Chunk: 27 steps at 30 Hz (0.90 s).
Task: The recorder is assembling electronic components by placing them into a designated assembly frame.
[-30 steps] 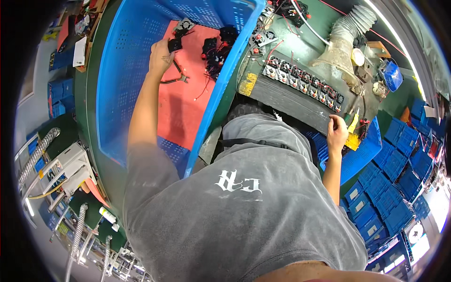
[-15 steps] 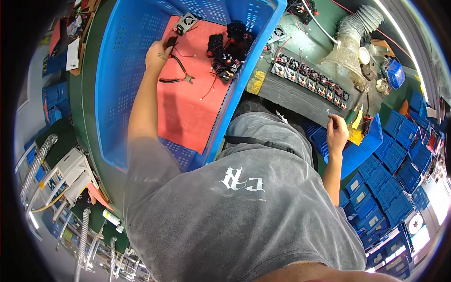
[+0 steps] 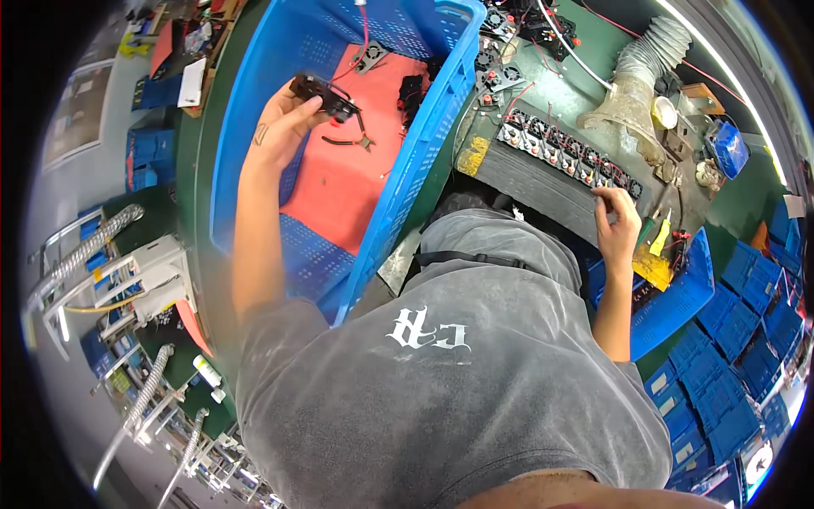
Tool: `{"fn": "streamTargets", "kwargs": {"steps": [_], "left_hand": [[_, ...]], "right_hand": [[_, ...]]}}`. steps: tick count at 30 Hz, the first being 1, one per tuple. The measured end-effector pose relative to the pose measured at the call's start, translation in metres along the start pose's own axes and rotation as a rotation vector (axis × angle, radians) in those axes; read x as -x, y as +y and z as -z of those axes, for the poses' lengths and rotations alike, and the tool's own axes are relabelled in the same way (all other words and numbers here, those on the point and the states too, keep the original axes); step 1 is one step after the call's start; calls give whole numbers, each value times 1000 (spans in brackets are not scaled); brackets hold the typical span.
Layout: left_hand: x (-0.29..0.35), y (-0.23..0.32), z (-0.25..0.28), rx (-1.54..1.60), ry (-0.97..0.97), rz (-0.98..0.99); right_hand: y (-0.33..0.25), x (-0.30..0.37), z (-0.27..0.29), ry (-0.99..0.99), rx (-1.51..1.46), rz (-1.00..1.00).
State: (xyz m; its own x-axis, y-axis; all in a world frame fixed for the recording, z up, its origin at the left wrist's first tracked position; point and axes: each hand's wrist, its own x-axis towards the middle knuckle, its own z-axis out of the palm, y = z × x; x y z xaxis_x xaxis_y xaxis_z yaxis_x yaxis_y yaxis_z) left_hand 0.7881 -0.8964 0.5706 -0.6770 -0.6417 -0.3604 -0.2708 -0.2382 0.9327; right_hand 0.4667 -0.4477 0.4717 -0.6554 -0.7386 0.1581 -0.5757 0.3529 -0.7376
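Note:
My left hand (image 3: 281,127) is closed on a small black cooling fan (image 3: 324,95), held up inside a blue crate. A red wire (image 3: 365,42) with a white connector rises from the fan. Below the hand, cutting pliers (image 3: 360,140) lie on the red sheet (image 3: 339,187) lining the crate. My right hand (image 3: 619,222) is at the edge of a dark grey block (image 3: 543,182), its fingers curled; whatever they hold, if anything, is hidden. Along that block stands a row of small black fans (image 3: 564,153) with red and white parts, just beyond my right fingertips.
The blue crate's wall (image 3: 415,178) stands between my hands. More fans (image 3: 500,78) lie on the green bench behind the block. A ribbed duct with a hood (image 3: 623,114) stands at the back right. A smaller blue bin (image 3: 678,293) is beside my right forearm.
My left hand has lifted the black fan off the crate's floor area, its red wire now hanging in view. My right hand stays by the block. The whole view has shifted slightly.

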Motion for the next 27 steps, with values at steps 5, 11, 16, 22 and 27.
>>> {"fn": "streamTargets", "kwargs": {"steps": [5, 11, 16, 22, 27], "left_hand": [[65, 44, -117, 93, -249, -260], [96, -2, -217, 346, -586, -248], [101, -63, -258, 481, -617, -248], [115, -94, -320, 524, -444, 91], [114, -115, -308, -208, -231, 9]], "right_hand": [[-43, -19, 16, -294, -495, 111], [-94, -26, 21, -454, -857, 622], [-80, -4, 29, -295, -739, 794], [-54, 32, 57, -300, -677, 589], [-27, 55, 45, -199, -221, 433]]}}
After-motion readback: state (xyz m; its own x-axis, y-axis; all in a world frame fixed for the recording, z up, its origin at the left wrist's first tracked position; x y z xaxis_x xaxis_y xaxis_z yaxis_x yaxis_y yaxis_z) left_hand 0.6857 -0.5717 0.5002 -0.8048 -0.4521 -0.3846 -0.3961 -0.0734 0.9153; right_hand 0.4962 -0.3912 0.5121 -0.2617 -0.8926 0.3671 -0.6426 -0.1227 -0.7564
